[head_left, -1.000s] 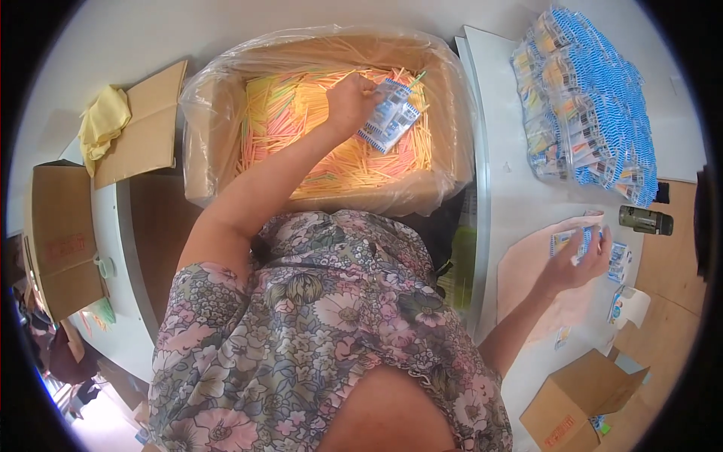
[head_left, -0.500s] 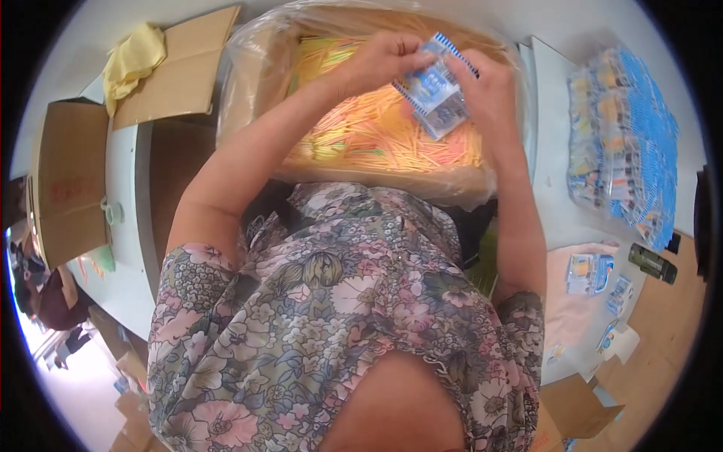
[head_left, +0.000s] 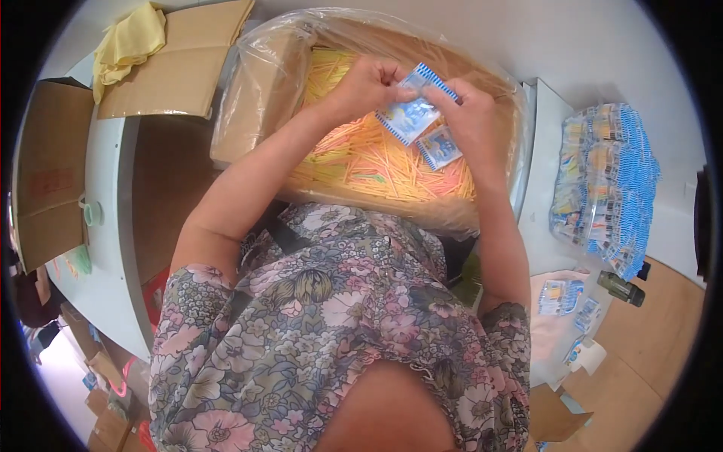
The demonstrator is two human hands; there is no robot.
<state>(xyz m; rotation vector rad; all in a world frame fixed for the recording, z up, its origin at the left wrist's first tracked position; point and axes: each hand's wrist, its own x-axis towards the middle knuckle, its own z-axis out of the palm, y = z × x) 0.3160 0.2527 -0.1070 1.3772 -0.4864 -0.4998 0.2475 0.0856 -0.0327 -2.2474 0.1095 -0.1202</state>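
Left hand: fingers clamped on a flat blue-and-white plastic packet.
Right hand: fingers clamped on its right edge.
Plastic-lined brown cardboard box: thin pink-orange sticks beneath.

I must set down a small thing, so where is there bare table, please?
Right: the white strip between the plastic-lined carton and the packet stack. Left: the white tabletop between the cardboard box and the table's edge. Crowded: the pink cloth, holding blue-white packets.

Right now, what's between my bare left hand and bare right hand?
In the head view, a rectangular blue-and-white plastic packet lies between left hand and right hand, held by both.
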